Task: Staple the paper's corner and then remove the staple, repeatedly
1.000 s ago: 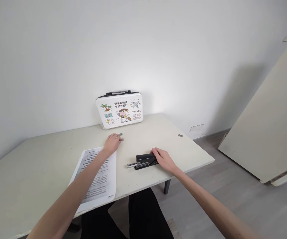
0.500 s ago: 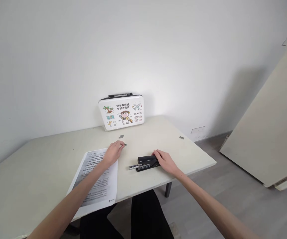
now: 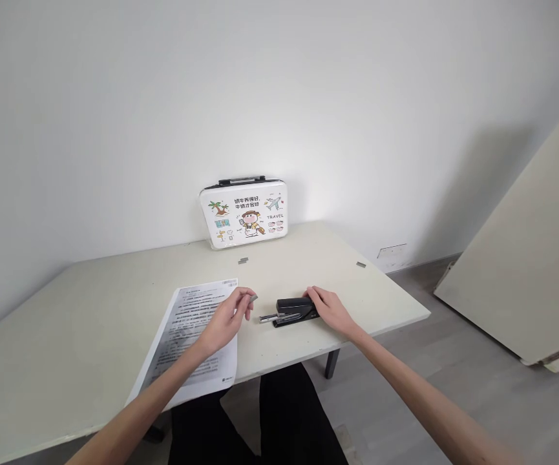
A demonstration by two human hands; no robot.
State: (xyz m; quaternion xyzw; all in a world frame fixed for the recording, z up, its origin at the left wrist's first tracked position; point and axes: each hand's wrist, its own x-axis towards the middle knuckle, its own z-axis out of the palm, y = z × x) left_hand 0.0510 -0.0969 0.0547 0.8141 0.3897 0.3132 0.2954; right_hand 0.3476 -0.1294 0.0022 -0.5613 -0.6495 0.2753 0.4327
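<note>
The printed sheet [image 3: 189, 339] lies flat at the near edge of the table [image 3: 66, 323], its lower corner reaching that edge; my left forearm crosses over it, so a careless drag of my arm could slide it off.

My left hand [image 3: 228, 320] hovers just past the sheet's right edge, fingertips pinched on a small strip of staples [image 3: 253, 298]. The strip is tiny and held only at its tip, so I judge it could slip, twist, or break apart if I squeeze unevenly.

Just to its right sits the black stapler [image 3: 293, 310], its metal magazine pulled out toward the strip. If I bring the strip in tilted, it may jam in the channel or spill onto the table.

My right hand [image 3: 330, 310] rests on the stapler's back end, fingers laid over it; I cannot tell how firmly it grips. If it sits too loosely, the stapler may skate away from a push.

Farther back, a spare staple strip [image 3: 243, 261] lies in front of the illustrated case [image 3: 243, 212], and another [image 3: 361, 264] sits near the right edge, where a nudge could knock it to the floor.
</note>
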